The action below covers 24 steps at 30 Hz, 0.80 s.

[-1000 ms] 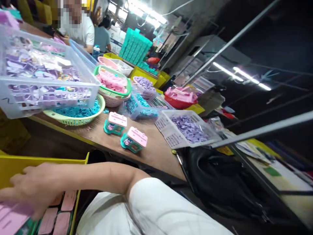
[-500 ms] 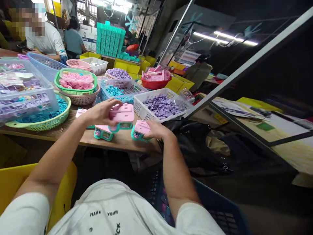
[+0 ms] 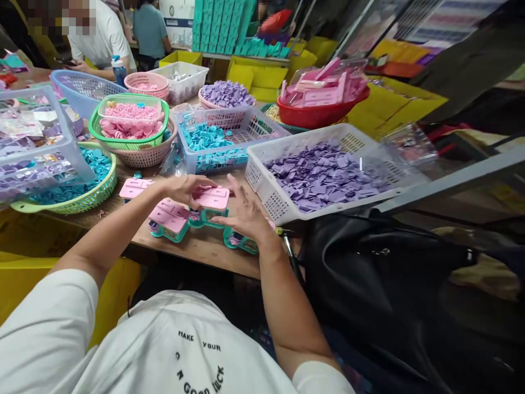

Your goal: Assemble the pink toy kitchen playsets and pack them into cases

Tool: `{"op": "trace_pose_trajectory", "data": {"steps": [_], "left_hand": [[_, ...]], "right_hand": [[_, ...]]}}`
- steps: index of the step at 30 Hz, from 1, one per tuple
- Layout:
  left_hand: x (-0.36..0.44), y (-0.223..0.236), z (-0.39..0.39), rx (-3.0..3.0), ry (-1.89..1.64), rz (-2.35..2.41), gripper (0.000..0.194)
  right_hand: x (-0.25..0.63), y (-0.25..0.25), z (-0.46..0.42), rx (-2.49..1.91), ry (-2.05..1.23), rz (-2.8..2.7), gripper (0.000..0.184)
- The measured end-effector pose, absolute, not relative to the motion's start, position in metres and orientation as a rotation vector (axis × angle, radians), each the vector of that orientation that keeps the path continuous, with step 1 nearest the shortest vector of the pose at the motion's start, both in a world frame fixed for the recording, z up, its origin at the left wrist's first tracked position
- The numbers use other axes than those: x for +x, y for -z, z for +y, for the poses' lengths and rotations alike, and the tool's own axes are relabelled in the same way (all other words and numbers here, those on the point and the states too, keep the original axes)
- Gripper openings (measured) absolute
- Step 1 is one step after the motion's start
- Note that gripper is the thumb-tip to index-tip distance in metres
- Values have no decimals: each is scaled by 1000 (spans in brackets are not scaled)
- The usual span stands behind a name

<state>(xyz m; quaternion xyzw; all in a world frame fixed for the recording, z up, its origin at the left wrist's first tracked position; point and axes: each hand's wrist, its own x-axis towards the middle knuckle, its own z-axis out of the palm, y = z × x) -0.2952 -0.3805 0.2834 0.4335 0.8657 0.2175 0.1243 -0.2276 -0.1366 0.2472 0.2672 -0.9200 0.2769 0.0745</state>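
My left hand [image 3: 184,189] grips a small pink-topped toy case [image 3: 212,198] with a teal base, its fingers over the top. My right hand [image 3: 249,216] is just right of that case, thumb and fingers spread and holding nothing. Whether its thumb touches the case, I cannot tell. Beneath the right hand, partly hidden, sits a second toy case [image 3: 241,242] on the table. A third toy case [image 3: 169,218] rests below my left wrist, and another pink top [image 3: 135,187] shows behind my left forearm.
A white basket of purple pieces [image 3: 283,210] stands right of my hands. Behind are a clear blue basket [image 3: 262,128] and a green basket [image 3: 95,128]. A tool with a metal shaft [image 3: 290,249] lies by my right wrist, near a black bag [image 3: 369,273]. A co-worker [image 3: 100,41] sits across the table.
My right hand has let go of the right-hand toy case and moved up beside the one in my left hand. That held case is now lower. The view has shifted closer to the table.
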Motion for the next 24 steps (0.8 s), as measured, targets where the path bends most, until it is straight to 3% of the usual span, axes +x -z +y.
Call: {"op": "trace_pose_trajectory", "data": {"steps": [3,6,11,16,19,24], "left_hand": [[-272,-278,-394,1290,-494,2550,94],[-246,-273,-414,1319,-312,2586,110],[-234,-264,-438,1219,3,2664,93],[-260,-253,-448,1063,35,2840,87],[-273,-252,-456,1005,-4,2881,89],[-269,-260,-455,1220,-189,2851,103]], "right_hand": [[-216,-243,-138,882,-705,-2832,82],[-200,-238,-133,890,-645,-2862,75],[-189,-229,-134,901,-623,-2866,71],[-211,-224,-153,828,-589,-2925,64],[-222,-227,-156,816,-531,-2916,68],[-199,-229,-109,580,-437,-2927,93]]}}
